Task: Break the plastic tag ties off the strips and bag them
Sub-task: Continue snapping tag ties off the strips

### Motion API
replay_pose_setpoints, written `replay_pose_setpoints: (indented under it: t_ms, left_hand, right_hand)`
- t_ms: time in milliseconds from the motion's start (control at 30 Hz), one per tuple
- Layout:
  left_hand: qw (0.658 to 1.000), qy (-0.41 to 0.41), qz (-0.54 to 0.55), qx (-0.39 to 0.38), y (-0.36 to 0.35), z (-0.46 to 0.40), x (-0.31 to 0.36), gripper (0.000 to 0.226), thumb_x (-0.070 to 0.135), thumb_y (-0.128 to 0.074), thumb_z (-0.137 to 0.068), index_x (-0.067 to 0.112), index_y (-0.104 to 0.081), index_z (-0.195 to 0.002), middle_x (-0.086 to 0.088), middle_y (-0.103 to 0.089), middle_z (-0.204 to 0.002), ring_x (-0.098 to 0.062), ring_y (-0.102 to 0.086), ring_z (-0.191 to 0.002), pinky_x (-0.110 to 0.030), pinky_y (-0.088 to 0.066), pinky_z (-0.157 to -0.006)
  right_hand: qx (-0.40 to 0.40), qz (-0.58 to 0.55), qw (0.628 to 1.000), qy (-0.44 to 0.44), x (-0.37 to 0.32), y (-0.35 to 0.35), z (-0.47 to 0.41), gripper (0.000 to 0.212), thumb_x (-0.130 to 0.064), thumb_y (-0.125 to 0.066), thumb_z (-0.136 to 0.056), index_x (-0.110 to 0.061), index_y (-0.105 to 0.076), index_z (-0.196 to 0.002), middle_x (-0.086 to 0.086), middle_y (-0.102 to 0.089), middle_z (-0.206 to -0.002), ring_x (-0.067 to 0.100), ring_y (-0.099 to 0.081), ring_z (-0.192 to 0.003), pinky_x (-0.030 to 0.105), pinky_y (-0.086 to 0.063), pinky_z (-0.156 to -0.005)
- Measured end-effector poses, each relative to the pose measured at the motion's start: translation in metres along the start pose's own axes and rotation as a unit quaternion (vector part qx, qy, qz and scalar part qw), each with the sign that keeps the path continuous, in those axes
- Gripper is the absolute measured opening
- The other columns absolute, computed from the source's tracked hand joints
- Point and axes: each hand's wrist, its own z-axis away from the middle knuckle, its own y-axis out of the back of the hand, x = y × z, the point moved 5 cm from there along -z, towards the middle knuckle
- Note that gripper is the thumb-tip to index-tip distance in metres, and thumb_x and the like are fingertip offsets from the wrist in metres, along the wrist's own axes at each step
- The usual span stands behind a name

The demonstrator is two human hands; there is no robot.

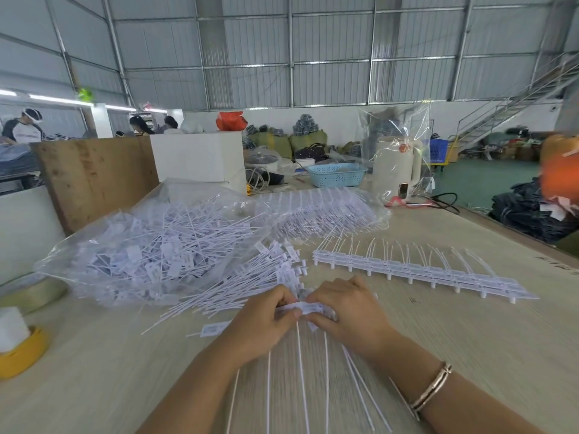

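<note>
My left hand [266, 321] and right hand [344, 311] both pinch one strip [305, 308] over the bench [470, 339]; I should grip close together and twist sharply so ties snap cleanly.

Basket [336, 175]: sitting pale blue at the table's far end
Kettle [396, 169]: standing cream-coloured just right of it

No text can be read: the small tags on the white ties [163, 258] carry print too blurred to make out, and the dark markings on the wooden table [470, 324] at its right edge are illegible.
</note>
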Motion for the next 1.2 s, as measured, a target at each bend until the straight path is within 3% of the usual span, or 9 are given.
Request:
replay_pose_setpoints:
  t_ms: [267, 433, 633, 767, 900, 1000, 1200]
  left_hand:
    - [0.999, -0.039, 0.019, 0.021, 0.001, -0.001, 0.005, 0.006, 0.028, -0.060, -0.090, 0.023, -0.057, -0.087, 0.012, -0.056, -0.074, 0.002, -0.048, -0.065, -0.015, -0.034, -0.060]
    - [0.998, -0.053, 0.016, 0.034, 0.004, 0.001, 0.011, 0.009, 0.028, -0.061, -0.089, 0.019, -0.058, -0.089, 0.008, -0.060, -0.080, 0.000, -0.051, -0.071, -0.014, -0.036, -0.062]
    - [0.997, -0.066, -0.006, 0.042, 0.005, 0.002, 0.017, 0.006, 0.024, -0.061, -0.089, 0.019, -0.058, -0.088, 0.013, -0.057, -0.080, 0.001, -0.051, -0.074, -0.013, -0.034, -0.063]
    - [0.996, -0.070, -0.002, 0.051, 0.006, 0.003, 0.020, 0.008, 0.023, -0.061, -0.090, 0.016, -0.059, -0.090, 0.007, -0.061, -0.084, -0.004, -0.055, -0.077, -0.018, -0.039, -0.067]
    - [0.994, -0.075, -0.013, 0.077, 0.008, 0.002, 0.024, 0.010, 0.022, -0.062, -0.089, 0.013, -0.057, -0.091, 0.014, -0.057, -0.083, -0.001, -0.053, -0.077, -0.017, -0.036, -0.064]
    - [0.992, -0.086, -0.013, 0.093, 0.009, 0.002, 0.027, 0.009, 0.018, -0.062, -0.088, 0.011, -0.058, -0.091, 0.007, -0.059, -0.085, -0.006, -0.054, -0.079, -0.022, -0.039, -0.067]
    - [0.991, -0.090, -0.011, 0.096, 0.009, 0.002, 0.024, 0.007, 0.018, -0.062, -0.089, 0.014, -0.056, -0.090, 0.005, -0.059, -0.082, -0.007, -0.054, -0.076, -0.025, -0.041, -0.067]
  right_hand:
    - [0.031, 0.019, 0.999, 0.024, -0.005, 0.010, 0.000, 0.032, -0.043, -0.044, -0.082, -0.026, -0.070, -0.077, -0.013, -0.067, -0.068, 0.010, -0.061, -0.061, 0.027, -0.025, -0.066]
    - [-0.001, 0.022, 1.000, 0.021, -0.004, 0.004, 0.001, 0.021, -0.037, -0.051, -0.085, -0.027, -0.069, -0.083, -0.011, -0.067, -0.070, 0.012, -0.061, -0.065, 0.030, -0.025, -0.068]
    - [-0.046, -0.008, 0.999, 0.010, 0.000, -0.002, 0.000, 0.029, -0.038, -0.040, -0.096, -0.027, -0.066, -0.087, -0.010, -0.065, -0.077, 0.013, -0.056, -0.077, 0.030, -0.026, -0.075]
    - [-0.004, -0.039, 0.999, 0.004, -0.001, 0.005, 0.001, 0.024, -0.033, -0.049, -0.091, -0.024, -0.068, -0.082, -0.012, -0.066, -0.072, 0.011, -0.054, -0.066, 0.029, -0.025, -0.071]
    - [-0.029, -0.084, 0.995, -0.036, 0.001, 0.001, 0.000, 0.026, -0.031, -0.046, -0.097, -0.021, -0.065, -0.082, -0.015, -0.052, -0.065, 0.003, -0.042, -0.065, 0.028, -0.026, -0.076]
    - [-0.044, -0.120, 0.989, -0.073, 0.002, -0.003, -0.001, 0.027, -0.030, -0.046, -0.097, -0.018, -0.061, -0.078, -0.013, -0.047, -0.059, 0.002, -0.041, -0.063, 0.027, -0.027, -0.079]
    - [-0.008, -0.252, 0.962, -0.107, 0.002, -0.004, -0.001, 0.026, -0.016, -0.054, -0.093, -0.017, -0.060, -0.068, -0.021, -0.051, -0.048, 0.005, -0.044, -0.045, 0.012, -0.030, -0.053]
